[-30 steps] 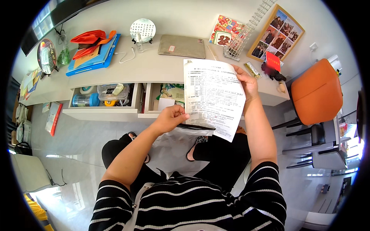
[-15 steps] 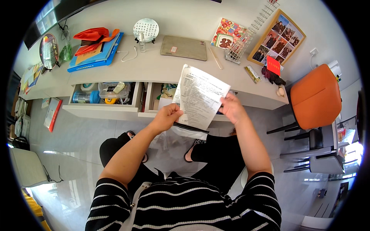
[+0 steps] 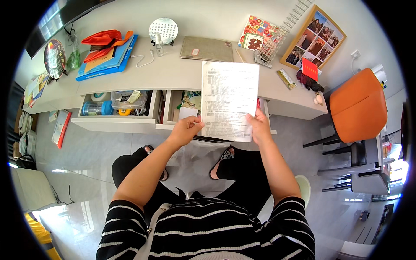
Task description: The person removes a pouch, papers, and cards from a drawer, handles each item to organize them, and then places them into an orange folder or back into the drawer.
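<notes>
A stack of printed sheets (image 3: 229, 99) is held upright in front of me, over the open drawers. My right hand (image 3: 260, 125) grips its lower right edge, thumb on the front. At the lower left edge, my left hand (image 3: 187, 130) is closed in a pinch. Behind and below the sheets hangs a clear plastic zip bag (image 3: 197, 149) with a black top strip. The left fingers seem to hold this bag, though the sheets hide most of it.
The left drawer (image 3: 117, 123) holds a blue-lidded jar (image 3: 97, 108) and a clear box (image 3: 128, 100). A second open drawer (image 3: 164, 127) is partly behind the sheets. On the desk lie blue folders (image 3: 106, 69), a greyish case (image 3: 206, 49) and a wire rack (image 3: 266, 54). An orange chair (image 3: 357, 106) stands right.
The sheets have turned from tilted to nearly straight and sit a little higher. My right hand has slid lower along their edge. Less of the bag shows below them.
</notes>
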### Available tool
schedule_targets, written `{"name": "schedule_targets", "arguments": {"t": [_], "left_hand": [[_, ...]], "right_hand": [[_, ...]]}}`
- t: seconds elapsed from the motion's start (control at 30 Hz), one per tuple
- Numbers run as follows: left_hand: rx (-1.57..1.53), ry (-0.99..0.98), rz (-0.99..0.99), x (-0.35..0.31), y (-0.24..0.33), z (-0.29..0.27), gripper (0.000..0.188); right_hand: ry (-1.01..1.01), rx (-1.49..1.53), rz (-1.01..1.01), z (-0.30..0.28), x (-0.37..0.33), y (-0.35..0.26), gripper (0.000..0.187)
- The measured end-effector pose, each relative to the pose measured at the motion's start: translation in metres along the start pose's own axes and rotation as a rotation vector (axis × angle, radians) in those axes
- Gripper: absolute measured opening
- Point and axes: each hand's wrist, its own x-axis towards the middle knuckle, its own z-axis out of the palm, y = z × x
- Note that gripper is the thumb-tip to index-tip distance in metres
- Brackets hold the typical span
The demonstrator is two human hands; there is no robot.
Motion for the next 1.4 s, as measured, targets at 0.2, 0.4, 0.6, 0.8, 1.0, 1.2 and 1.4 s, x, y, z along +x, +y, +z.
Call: {"name": "schedule_targets", "arguments": {"t": [0.2,0.4,0.6,0.8,1.0,1.2,1.4], "left_hand": [[0.009,-0.091,0.038,0.001,0.005,0.004,0.025],[0.063,-0.009,0.129,0.003,-0.013,0.008,0.026],[0.181,-0.04,0.11,-0.009,0.017,0.001,0.029],[0.197,-0.026,0.095,0.001,0.018,-0.003,0.028],[0.159,0.001,0.095,0.011,0.023,-0.003,0.024],[0.13,0.025,0.114,0.011,0.022,0.009,0.021],[0.392,-0.109,-0.137,0.004,-0.012,0.032,0.037]], "right_hand": [[0.006,0.11,-0.049,-0.004,0.01,-0.02,0.025],[0.122,0.379,-0.074,0.025,0.062,-0.032,0.034],[0.168,0.719,-0.099,0.096,0.177,-0.034,0.031],[0.136,0.386,0.358,0.157,0.214,-0.005,0.045],[-0.38,0.072,0.287,0.127,0.136,-0.011,0.047],[-0.714,-0.523,-0.003,0.05,0.026,-0.014,0.04],[-0.056,0.129,0.735,0.01,-0.026,0.029,0.026]]}}
